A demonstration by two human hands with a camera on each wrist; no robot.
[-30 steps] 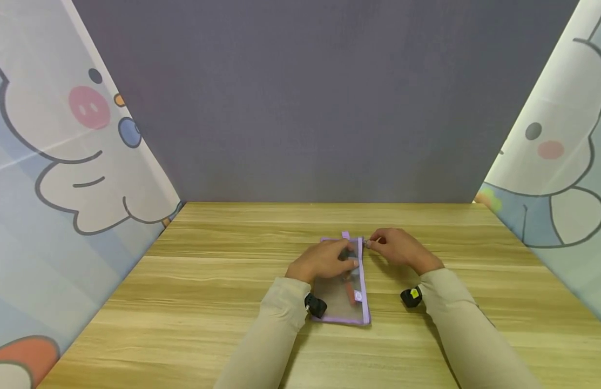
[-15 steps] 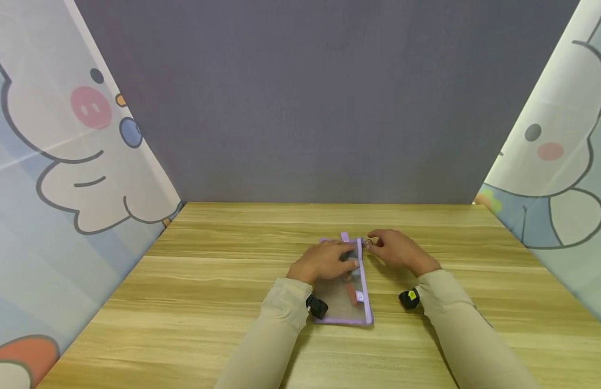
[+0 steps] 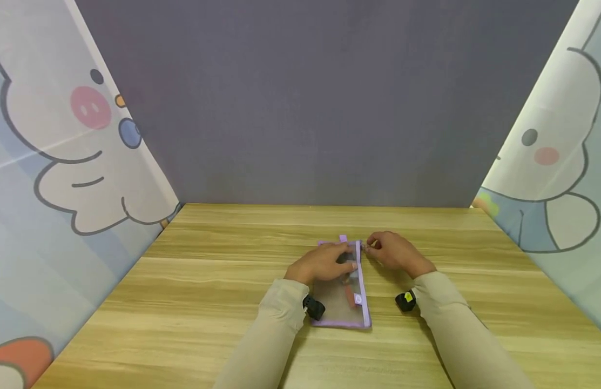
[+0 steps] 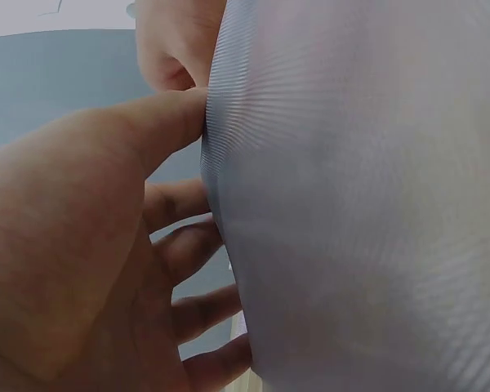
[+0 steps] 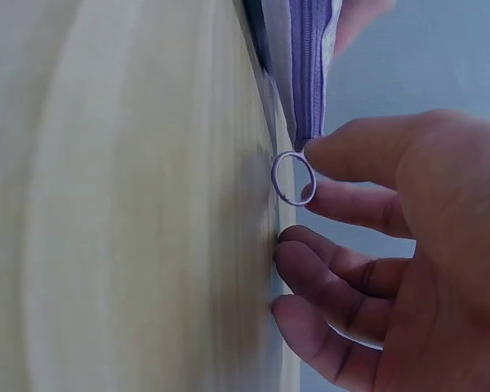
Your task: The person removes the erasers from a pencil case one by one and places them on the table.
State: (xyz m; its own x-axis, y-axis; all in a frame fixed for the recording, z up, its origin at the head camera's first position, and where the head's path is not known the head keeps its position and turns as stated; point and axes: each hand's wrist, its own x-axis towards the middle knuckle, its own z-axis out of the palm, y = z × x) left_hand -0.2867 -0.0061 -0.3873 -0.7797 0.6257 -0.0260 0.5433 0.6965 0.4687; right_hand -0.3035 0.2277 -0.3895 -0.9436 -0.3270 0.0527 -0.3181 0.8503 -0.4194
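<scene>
Right fingers [image 5: 359,149] pinching ring [image 5: 275,180], left [image 3: 338,250] on pouch [image 3: 335,307]

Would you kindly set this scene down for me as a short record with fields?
Main object: see-through pouch with purple edging, lying flat
Contents: a reddish item shows through it; identity unclear
Fastening: purple zipper with a metal ring at its far end
Left hand: rests on the pouch
Right hand: thumb and index finger pinch at the ring
Surface: wood-grain table
Background: plain grey panel
</scene>
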